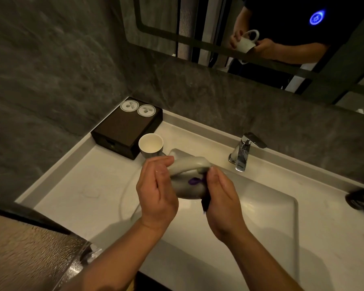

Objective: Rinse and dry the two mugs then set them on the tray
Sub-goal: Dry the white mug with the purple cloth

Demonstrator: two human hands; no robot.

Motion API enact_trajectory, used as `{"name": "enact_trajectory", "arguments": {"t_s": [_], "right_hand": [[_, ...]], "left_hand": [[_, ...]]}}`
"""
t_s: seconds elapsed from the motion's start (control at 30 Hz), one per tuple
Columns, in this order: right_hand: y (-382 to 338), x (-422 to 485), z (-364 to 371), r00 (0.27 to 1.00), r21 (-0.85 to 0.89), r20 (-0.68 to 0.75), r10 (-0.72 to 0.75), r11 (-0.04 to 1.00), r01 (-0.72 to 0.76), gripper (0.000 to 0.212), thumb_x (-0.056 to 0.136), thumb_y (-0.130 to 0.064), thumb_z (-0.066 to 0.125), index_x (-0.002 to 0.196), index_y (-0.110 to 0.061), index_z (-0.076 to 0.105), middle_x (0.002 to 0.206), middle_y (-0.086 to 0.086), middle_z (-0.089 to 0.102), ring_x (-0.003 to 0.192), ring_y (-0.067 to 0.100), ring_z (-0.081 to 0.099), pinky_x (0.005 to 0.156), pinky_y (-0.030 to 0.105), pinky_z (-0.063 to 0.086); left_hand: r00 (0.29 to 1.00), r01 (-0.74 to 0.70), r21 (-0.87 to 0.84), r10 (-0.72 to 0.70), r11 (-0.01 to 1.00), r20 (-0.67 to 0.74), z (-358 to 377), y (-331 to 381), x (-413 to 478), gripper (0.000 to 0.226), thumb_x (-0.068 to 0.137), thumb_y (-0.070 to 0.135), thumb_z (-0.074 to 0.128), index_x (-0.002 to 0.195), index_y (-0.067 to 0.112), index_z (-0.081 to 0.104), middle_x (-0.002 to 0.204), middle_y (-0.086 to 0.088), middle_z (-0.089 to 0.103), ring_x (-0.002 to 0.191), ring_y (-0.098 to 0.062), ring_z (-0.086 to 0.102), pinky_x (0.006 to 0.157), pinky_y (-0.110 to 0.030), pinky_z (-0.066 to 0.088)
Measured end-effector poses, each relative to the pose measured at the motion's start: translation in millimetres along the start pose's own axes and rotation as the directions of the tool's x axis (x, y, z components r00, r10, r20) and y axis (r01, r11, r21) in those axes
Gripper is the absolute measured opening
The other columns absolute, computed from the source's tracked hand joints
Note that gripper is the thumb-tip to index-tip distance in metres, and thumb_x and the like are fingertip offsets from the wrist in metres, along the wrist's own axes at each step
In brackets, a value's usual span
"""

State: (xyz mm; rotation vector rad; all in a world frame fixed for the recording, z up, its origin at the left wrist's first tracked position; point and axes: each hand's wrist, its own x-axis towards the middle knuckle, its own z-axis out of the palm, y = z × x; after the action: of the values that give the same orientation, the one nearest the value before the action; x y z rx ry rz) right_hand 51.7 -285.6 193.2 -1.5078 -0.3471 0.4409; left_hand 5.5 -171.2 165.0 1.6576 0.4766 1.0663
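Observation:
A pale grey mug with a purple mark lies tipped on its side above the sink basin, its handle up. My left hand grips its left side. My right hand holds its mouth end together with a dark cloth that hangs below the mug. A second pale mug stands upright on the counter just beyond my left hand, against a dark tray in the back left corner. The tray carries two round white coasters.
A chrome faucet stands behind the basin, no water visible. A dark bottle lies at the right edge of the white counter. A mirror on the grey wall reflects the mug and hands. A brown towel fills the lower left.

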Motion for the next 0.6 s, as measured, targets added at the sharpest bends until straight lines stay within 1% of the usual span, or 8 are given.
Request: {"name": "enact_trajectory", "arguments": {"t_s": [0.07, 0.1, 0.17, 0.2, 0.27, 0.33, 0.47, 0.6], "right_hand": [[0, -1, -1, 1.000, -0.050, 0.005, -0.026, 0.998, 0.026, 0.038, 0.100, -0.051, 0.033, 0.092, -0.032, 0.065, 0.091, -0.001, 0.066, 0.084, 0.022, 0.058, 0.076, 0.032, 0.048], [2, -2, -1, 0.996, -0.132, 0.013, -0.087, 0.987, 0.088, 0.038, 0.104, -0.049, 0.030, 0.097, -0.030, 0.063, 0.093, -0.005, 0.066, 0.085, 0.018, 0.060, 0.076, 0.029, 0.050], [12, -5, -2, 0.972, -0.290, 0.067, -0.223, 0.928, 0.233, 0.032, 0.107, -0.043, 0.028, 0.108, -0.029, 0.056, 0.098, -0.014, 0.065, 0.092, 0.011, 0.063, 0.078, 0.024, 0.054], [19, -6, -4, 0.954, -0.346, 0.129, -0.272, 0.889, 0.300, 0.031, 0.107, -0.044, 0.027, 0.117, -0.030, 0.053, 0.105, -0.017, 0.064, 0.098, 0.011, 0.063, 0.081, 0.026, 0.055], [26, -8, -8, 0.927, -0.374, 0.228, -0.297, 0.853, 0.365, 0.032, 0.107, -0.048, 0.027, 0.131, -0.037, 0.044, 0.122, -0.018, 0.057, 0.108, 0.011, 0.061, 0.087, 0.024, 0.054], [25, -10, -8, 0.943, -0.291, 0.200, -0.265, 0.903, 0.315, 0.032, 0.107, -0.041, 0.029, 0.132, -0.031, 0.046, 0.122, -0.020, 0.060, 0.109, 0.006, 0.062, 0.086, 0.016, 0.052], [17, -9, -8, 0.993, -0.156, 0.026, -0.118, 0.980, 0.120, 0.032, 0.103, -0.042, 0.033, 0.100, -0.021, 0.057, 0.084, -0.009, 0.063, 0.074, 0.003, 0.058, 0.063, 0.016, 0.047], [5, 1, -14, 0.990, 0.153, 0.046, 0.132, 0.979, -0.138, 0.034, 0.095, -0.050, 0.044, 0.105, -0.025, 0.065, 0.107, 0.005, 0.068, 0.096, 0.023, 0.061, 0.084, 0.042, 0.053]], "left_hand": [[0.995, 0.102, -0.100, -0.100, 0.990, 0.031, 0, -2, 3, 0.029, 0.108, 0.028, 0.039, 0.109, 0.023, 0.067, 0.106, 0.000, 0.072, 0.105, -0.023, 0.069, 0.086, -0.029, 0.056], [0.942, 0.334, -0.199, -0.334, 0.921, 0.038, 1, 5, 10, 0.026, 0.108, 0.031, 0.043, 0.110, 0.026, 0.069, 0.107, 0.002, 0.075, 0.107, -0.024, 0.070, 0.086, -0.031, 0.057], [0.576, 0.807, -0.351, -0.764, 0.475, 0.291, -1, 13, 25, 0.025, 0.104, 0.040, 0.054, 0.115, 0.024, 0.069, 0.112, -0.007, 0.079, 0.105, -0.032, 0.074, 0.080, -0.042, 0.061], [0.402, 0.906, -0.310, -0.816, 0.289, 0.415, -5, 17, 31, 0.029, 0.101, 0.044, 0.059, 0.120, 0.023, 0.067, 0.115, -0.013, 0.077, 0.102, -0.037, 0.075, 0.076, -0.047, 0.062], [0.311, 0.946, -0.237, -0.832, 0.222, 0.460, -10, 19, 34, 0.035, 0.096, 0.044, 0.068, 0.122, 0.020, 0.066, 0.115, -0.019, 0.076, 0.097, -0.040, 0.075, 0.068, -0.049, 0.063], [0.415, 0.905, -0.268, -0.827, 0.332, 0.379, -8, 16, 31, 0.030, 0.098, 0.036, 0.068, 0.119, 0.014, 0.069, 0.108, -0.017, 0.077, 0.093, -0.035, 0.077, 0.062, -0.041, 0.062], [0.706, 0.706, -0.150, -0.676, 0.692, 0.212, 0, 15, 20, 0.026, 0.102, 0.035, 0.062, 0.113, 0.013, 0.070, 0.109, -0.012, 0.073, 0.092, -0.026, 0.071, 0.063, -0.028, 0.057], [0.953, 0.228, 0.072, -0.238, 0.971, 0.189, -8, 7, 6, 0.024, 0.099, 0.041, 0.061, 0.115, 0.024, 0.061, 0.114, 0.003, 0.063, 0.097, -0.012, 0.067, 0.064, -0.013, 0.055]]}}
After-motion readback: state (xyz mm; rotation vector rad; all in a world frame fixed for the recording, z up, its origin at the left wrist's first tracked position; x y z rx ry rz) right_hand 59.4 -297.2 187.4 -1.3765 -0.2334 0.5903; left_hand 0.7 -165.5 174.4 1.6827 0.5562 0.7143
